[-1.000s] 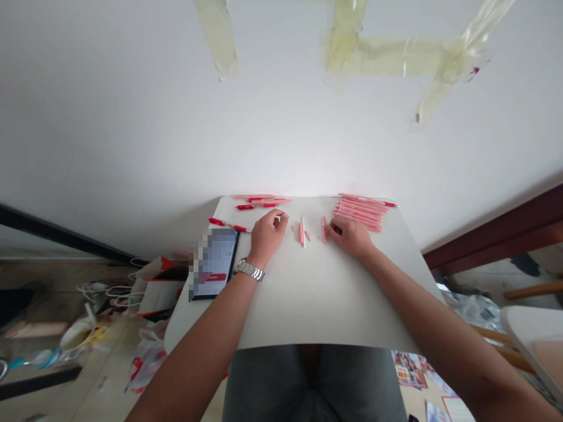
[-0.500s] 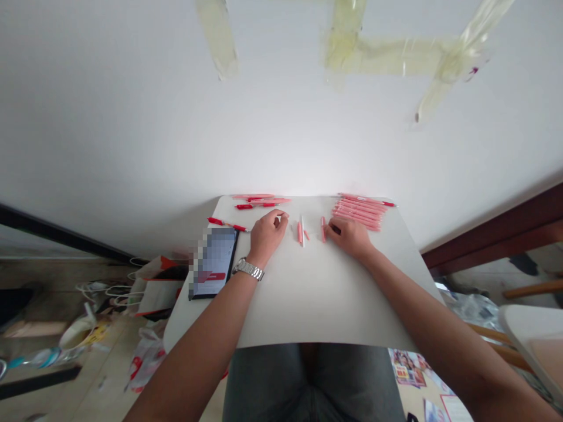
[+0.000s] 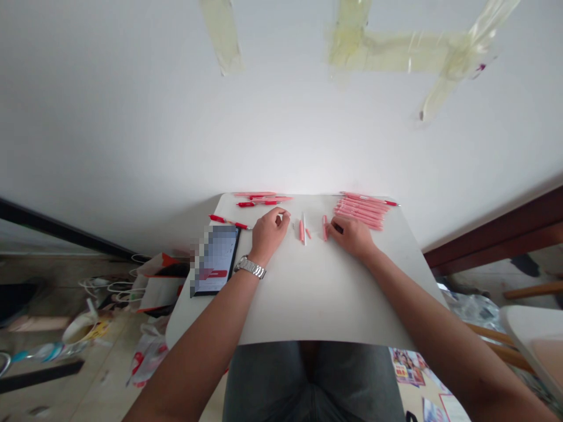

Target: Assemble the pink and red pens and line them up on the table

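A short pink barrel (image 3: 324,227) is lying lengthwise on the white bench (image 3: 316,293), near its far edge. Just to its left, a thin white refill (image 3: 304,224), a pink sleeve (image 3: 301,231) and a tiny pink tip (image 3: 308,234) are lying side by side.

L hand (image 3: 268,234) curled, R hand (image 3: 352,236) palm-down
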Available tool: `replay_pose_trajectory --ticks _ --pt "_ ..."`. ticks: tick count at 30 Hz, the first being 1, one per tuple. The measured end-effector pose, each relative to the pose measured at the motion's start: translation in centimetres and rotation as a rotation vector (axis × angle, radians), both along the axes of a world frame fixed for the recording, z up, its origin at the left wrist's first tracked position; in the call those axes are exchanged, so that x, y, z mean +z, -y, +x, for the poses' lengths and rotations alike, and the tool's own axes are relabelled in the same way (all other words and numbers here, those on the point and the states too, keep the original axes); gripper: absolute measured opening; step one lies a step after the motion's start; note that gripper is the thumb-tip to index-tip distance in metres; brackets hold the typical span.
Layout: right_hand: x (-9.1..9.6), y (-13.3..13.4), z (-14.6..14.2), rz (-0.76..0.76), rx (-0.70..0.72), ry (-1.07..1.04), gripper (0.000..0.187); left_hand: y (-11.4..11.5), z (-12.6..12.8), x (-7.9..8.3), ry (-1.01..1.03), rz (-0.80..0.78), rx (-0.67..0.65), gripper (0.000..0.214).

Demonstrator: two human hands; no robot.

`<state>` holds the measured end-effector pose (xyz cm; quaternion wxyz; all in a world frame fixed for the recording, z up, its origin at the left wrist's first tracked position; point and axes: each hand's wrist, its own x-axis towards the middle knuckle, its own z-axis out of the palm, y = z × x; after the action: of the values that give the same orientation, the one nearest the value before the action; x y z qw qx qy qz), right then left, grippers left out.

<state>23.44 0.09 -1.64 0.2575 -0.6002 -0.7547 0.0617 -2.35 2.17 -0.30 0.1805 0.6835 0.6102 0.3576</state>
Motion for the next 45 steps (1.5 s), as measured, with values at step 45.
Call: replay_pose_trajectory --ticks 45 --pt "1.0 2.0 -0.5 -0.046 0.167 -0.326 0.027 0.4 0.1 0.2 0.046 0.03 -0.054 0.027"
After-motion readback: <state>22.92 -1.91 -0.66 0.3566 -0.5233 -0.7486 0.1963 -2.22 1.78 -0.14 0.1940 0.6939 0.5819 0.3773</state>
